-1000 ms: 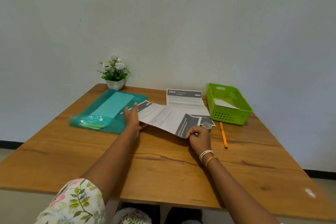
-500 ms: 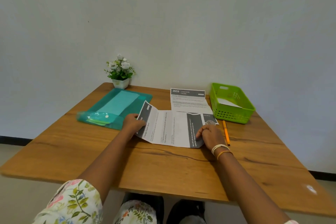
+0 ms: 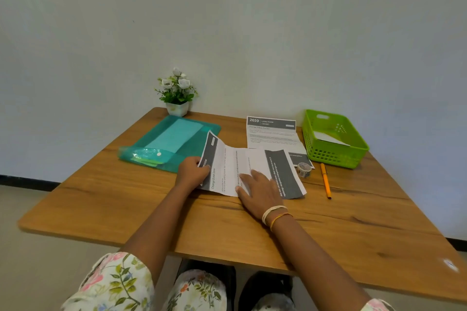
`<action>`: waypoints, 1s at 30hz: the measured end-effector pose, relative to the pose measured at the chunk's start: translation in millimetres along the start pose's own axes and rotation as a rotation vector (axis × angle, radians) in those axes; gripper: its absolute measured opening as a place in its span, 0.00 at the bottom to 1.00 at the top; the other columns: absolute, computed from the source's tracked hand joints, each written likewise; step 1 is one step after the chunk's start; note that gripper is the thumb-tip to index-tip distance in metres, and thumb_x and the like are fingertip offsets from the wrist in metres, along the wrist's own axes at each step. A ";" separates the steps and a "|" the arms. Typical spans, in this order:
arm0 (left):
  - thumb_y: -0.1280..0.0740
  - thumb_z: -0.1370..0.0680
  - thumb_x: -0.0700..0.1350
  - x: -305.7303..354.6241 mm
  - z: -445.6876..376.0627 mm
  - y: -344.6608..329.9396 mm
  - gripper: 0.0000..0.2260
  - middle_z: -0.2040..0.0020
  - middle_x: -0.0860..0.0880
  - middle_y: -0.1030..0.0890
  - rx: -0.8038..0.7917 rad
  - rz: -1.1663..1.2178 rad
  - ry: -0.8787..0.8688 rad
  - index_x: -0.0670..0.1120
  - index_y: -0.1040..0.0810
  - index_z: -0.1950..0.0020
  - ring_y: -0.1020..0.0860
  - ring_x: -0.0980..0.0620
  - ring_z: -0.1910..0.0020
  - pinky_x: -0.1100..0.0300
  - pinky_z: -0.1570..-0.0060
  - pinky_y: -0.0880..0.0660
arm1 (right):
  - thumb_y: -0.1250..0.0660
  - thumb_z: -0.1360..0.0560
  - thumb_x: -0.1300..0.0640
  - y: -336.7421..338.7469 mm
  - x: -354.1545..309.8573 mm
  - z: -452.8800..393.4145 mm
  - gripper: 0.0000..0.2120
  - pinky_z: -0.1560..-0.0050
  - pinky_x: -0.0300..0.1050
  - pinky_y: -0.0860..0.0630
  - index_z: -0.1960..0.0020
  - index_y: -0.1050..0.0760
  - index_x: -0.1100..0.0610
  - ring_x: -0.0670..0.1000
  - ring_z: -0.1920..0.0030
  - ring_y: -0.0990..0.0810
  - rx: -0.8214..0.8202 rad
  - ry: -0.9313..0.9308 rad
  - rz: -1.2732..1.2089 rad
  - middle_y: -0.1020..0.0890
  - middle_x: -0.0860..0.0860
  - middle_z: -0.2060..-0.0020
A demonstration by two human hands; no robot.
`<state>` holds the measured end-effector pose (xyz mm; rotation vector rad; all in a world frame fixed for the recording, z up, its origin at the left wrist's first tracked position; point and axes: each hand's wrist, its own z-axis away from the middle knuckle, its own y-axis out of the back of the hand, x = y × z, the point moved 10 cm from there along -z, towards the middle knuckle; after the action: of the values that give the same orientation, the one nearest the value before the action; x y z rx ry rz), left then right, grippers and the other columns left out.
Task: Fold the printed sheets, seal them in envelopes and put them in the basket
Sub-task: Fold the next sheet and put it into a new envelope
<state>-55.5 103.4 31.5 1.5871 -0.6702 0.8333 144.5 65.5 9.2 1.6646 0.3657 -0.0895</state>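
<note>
A printed sheet (image 3: 242, 169) lies crosswise near the middle of the wooden table (image 3: 353, 219), dark bands at both short ends and lines of text running sideways. Its left end curls up off the wood, where the left hand (image 3: 191, 175) pinches the edge, fingers curled round the paper. The right hand (image 3: 259, 190) lies flat on the sheet's near middle, fingers straight and spread, pressing it down. Two thin bands, one pale and one orange, circle that wrist.

Just behind the sheet, toward the wall, a second printed sheet (image 3: 271, 134) lies flat, headed "2659"; the front sheet covers its near left corner. A small roll of patterned tape (image 3: 304, 169) stands on that second sheet's near right corner, just beside the front sheet's right end. An orange pen (image 3: 325, 180) lies to the right of the tape, pointing toward the person.

The green plastic basket (image 3: 338, 156) sits at the far right, with a white envelope (image 3: 328, 138) lying tilted inside it. On the far left a teal snap-button folder (image 3: 166, 144) lies open-flapped, touching nothing but the table as far as I can tell. Behind it, against the wall, stands a small white pot of artificial white flowers (image 3: 177, 91).
</note>
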 end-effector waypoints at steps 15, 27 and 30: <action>0.42 0.18 0.51 12.3 4.8 -43.0 0.15 0.43 0.47 0.20 -0.193 0.293 -0.028 0.48 0.21 0.37 0.23 0.53 0.52 0.60 0.54 0.26 | 0.47 0.20 0.47 20.5 -0.7 11.0 0.18 0.35 0.50 0.36 0.33 0.29 0.50 0.52 0.35 0.30 0.153 0.041 -0.057 0.26 0.51 0.36; 0.35 0.22 0.46 25.8 19.9 -67.8 0.17 0.30 0.50 0.32 -0.140 -0.298 -0.184 0.54 0.26 0.32 0.32 0.51 0.34 0.56 0.37 0.30 | 0.46 0.20 0.59 38.9 7.6 20.4 0.18 0.35 0.43 0.33 0.32 0.30 0.58 0.53 0.36 0.27 0.306 -0.005 -0.344 0.25 0.55 0.36; 0.35 0.23 0.38 37.1 27.3 -63.1 0.22 0.30 0.47 0.31 -0.051 -0.204 -0.094 0.50 0.29 0.30 0.32 0.48 0.32 0.58 0.38 0.30 | 0.44 0.20 0.54 31.1 -2.3 18.6 0.16 0.37 0.43 0.31 0.35 0.28 0.58 0.52 0.38 0.25 0.212 0.049 -0.223 0.23 0.54 0.38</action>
<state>20.7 88.2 22.9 1.6256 -0.5798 0.5900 154.1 44.3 37.0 1.8324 0.5951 -0.2612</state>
